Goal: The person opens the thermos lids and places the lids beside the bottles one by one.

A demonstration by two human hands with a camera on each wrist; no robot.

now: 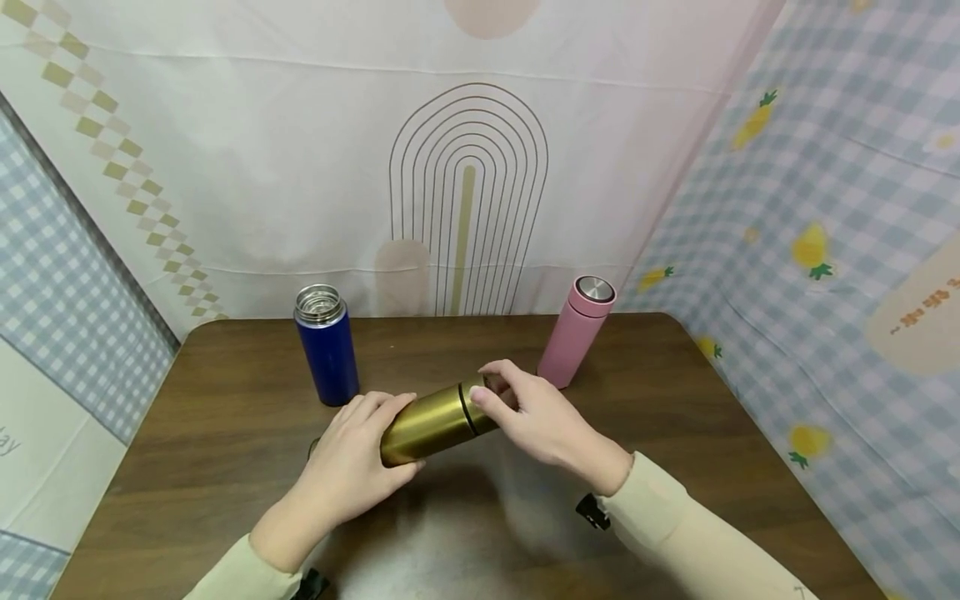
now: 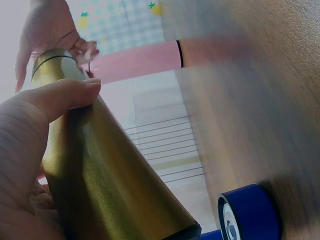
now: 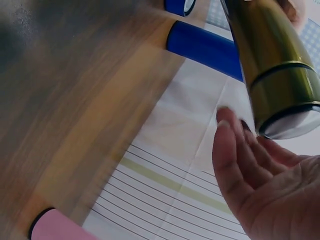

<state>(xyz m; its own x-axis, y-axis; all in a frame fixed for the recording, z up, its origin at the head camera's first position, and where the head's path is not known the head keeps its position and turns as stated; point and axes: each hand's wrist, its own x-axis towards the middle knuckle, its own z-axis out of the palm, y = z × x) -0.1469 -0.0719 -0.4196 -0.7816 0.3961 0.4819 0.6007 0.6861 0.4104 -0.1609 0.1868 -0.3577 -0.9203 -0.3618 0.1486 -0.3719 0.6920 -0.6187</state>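
A gold thermos flask [image 1: 431,423] lies tilted above the table, its capped end raised toward the right. My left hand [image 1: 347,462] grips its body, with the thumb across the side in the left wrist view. Around the gold lid [image 3: 285,95], my right hand [image 1: 542,414] holds its fingers loosely curved; in the right wrist view they appear just off the lid's end. At the back left stands a blue flask [image 1: 328,346] without a lid, its steel mouth showing. A blue lid [image 2: 250,212] sits on the table, mostly hidden behind my left hand in the head view.
A pink flask [image 1: 576,333] with a steel-topped lid stands at the back right. The brown wooden table [image 1: 225,500] meets a printed white cloth [image 1: 300,167] at its back edge. Checked cloth [image 1: 825,208] hangs along the right side.
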